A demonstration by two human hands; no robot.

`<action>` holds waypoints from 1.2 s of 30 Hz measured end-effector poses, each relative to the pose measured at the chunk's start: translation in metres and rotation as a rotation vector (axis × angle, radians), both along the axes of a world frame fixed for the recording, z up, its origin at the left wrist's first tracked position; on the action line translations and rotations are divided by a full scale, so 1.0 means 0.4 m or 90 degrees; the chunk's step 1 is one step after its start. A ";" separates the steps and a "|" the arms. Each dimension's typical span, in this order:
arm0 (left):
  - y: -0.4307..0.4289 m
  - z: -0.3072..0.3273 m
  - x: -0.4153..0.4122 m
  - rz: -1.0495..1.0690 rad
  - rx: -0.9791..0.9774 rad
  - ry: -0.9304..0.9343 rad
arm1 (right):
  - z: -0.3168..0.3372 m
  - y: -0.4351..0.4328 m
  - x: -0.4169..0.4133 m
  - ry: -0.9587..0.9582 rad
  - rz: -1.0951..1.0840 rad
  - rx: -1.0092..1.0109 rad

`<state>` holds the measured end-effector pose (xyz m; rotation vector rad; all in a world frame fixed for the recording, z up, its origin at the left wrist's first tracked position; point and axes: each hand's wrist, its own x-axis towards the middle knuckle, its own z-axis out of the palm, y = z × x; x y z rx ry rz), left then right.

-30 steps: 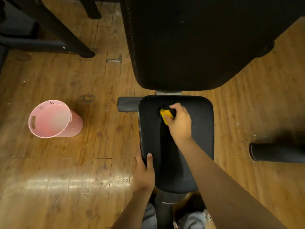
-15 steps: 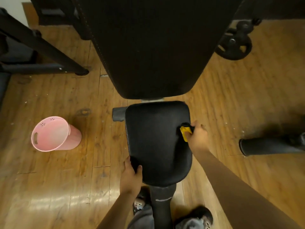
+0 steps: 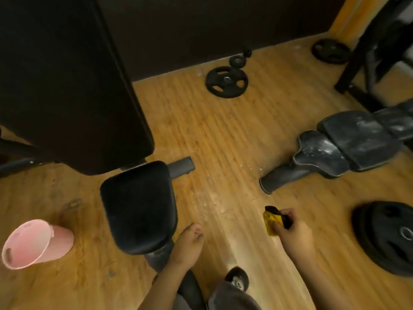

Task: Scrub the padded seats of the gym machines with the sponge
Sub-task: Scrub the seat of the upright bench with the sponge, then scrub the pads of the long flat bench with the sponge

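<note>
Seems to be between seats now, so carry rather than scrub. Keep the right hand (image 3: 295, 238) curled firmly round the yellow-and-black sponge (image 3: 271, 222), held clear above the wooden floor (image 3: 234, 153) just ahead of the knees. Leave the left hand (image 3: 188, 243) as is, fingers loosely bent and holding nothing, free to brace the next pad. Step round the big weight plate (image 3: 384, 238) lying flat near the right hand, not over it. Judging by the pale dusting, go next for the low grey bench (image 3: 348, 148) farther off to the right (looks the dirtiest padding in sight). On arrival lay the sponge flat, press evenly, work in overlapping strokes from one end and into the seams. For a rinse, reach back to the pink bucket (image 3: 33, 242), well apart on the left beyond the black seat (image 3: 138, 206); cannot tell whether any water inside.

Against half a second ago: no longer pressing the sponge at the right edge of the black seat, but lifted off and swung out over the floor. Let go of the seat's near-left corner with the left hand too, now hanging past its right side. Turned the head rightward, bringing in the grey bench and a smaller weight plate (image 3: 226, 81) by the far dark wall, and pushing the upright backrest (image 3: 67, 86) over to the left
</note>
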<state>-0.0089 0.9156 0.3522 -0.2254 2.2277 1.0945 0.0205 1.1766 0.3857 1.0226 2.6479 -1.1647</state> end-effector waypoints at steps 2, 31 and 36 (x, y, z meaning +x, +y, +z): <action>0.098 0.036 0.013 -0.058 0.009 0.011 | 0.047 0.090 0.079 0.015 -0.055 0.001; 1.235 0.095 -0.480 -0.780 -0.022 0.261 | 0.049 0.923 0.094 -0.001 -0.529 -0.073; 1.410 0.140 -0.745 -0.724 -0.070 0.303 | 0.127 1.133 -0.145 0.014 -0.420 0.005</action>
